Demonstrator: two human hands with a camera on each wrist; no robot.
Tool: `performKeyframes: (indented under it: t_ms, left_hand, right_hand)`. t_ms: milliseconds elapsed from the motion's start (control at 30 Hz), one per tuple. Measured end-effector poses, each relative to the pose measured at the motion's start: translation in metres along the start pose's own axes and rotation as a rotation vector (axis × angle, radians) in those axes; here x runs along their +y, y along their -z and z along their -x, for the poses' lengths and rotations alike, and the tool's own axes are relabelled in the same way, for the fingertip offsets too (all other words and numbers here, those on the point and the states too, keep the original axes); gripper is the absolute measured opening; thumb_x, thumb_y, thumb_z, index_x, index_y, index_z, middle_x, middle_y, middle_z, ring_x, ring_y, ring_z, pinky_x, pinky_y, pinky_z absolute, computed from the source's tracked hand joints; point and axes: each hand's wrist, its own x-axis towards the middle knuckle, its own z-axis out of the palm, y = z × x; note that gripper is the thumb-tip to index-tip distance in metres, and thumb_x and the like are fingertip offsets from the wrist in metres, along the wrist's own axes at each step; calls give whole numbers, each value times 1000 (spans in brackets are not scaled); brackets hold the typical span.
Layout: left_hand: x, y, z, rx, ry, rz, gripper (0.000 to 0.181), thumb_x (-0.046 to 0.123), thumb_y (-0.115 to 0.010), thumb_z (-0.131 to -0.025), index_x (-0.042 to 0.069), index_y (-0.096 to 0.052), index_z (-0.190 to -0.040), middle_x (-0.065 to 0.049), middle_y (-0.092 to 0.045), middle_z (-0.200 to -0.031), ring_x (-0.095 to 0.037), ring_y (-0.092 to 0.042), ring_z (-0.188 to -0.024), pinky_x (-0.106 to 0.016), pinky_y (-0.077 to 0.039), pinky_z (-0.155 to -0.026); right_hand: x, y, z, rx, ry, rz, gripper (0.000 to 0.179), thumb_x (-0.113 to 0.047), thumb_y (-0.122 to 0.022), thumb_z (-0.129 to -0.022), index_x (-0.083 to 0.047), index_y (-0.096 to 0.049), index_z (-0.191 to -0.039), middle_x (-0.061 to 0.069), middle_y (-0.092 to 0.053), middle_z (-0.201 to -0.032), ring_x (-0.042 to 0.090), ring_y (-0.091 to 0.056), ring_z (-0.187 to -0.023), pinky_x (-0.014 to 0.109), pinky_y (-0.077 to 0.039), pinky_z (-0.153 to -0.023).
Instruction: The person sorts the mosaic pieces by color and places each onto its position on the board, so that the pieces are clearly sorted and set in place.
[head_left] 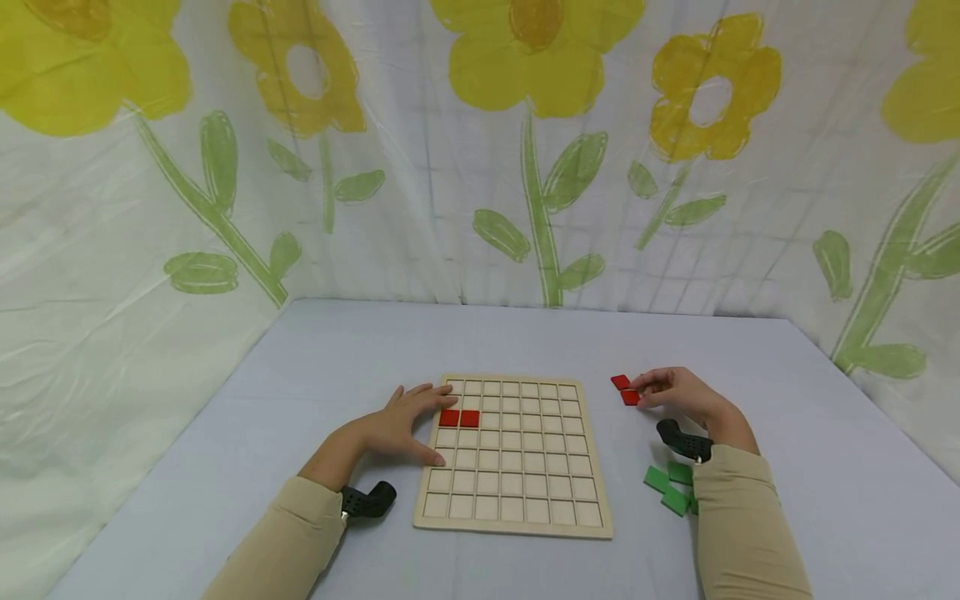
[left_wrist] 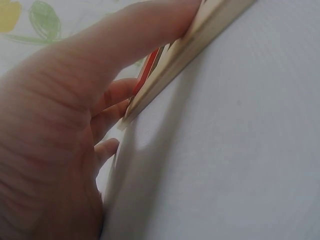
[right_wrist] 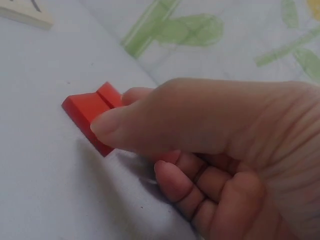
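Observation:
A wooden grid board (head_left: 513, 532) lies flat on the table, with two red square tiles (head_left: 469, 419) side by side at the left end of an upper row. My left hand (head_left: 397, 423) spans the board's left edge, thumb (left_wrist: 155, 25) and fingertips touching the rim, fingers spread. Right of the board, my right hand (head_left: 686, 393) pinches a red tile (right_wrist: 85, 110) between thumb and index finger, its other fingers curled below. Another red tile (head_left: 620, 382) lies just beyond it. Whether the pinched tile is off the table I cannot tell.
Several green tiles (head_left: 675, 500) lie near my right forearm, partly hidden by the sleeve. A pale cloth covers the table (head_left: 337, 350). Behind it hangs a white curtain (head_left: 420, 208) with yellow flowers. Each wrist wears a black camera band (head_left: 367, 500).

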Motion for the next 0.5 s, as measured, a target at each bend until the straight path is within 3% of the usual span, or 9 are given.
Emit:
performKeyframes:
  t_ms: [500]
  left_hand:
    - [2,2,1,-4,-2,5,88,47,-77,-69,18,-39,-142,-1,-26,-154,-31,-9,-145,-58,5,-114]
  right_hand:
    - [-4,-4,-2,9,44,129,36,-9,-73,-78,6,-63,-110,-1,-58,-80,12,-51,-75,21,-46,-66]
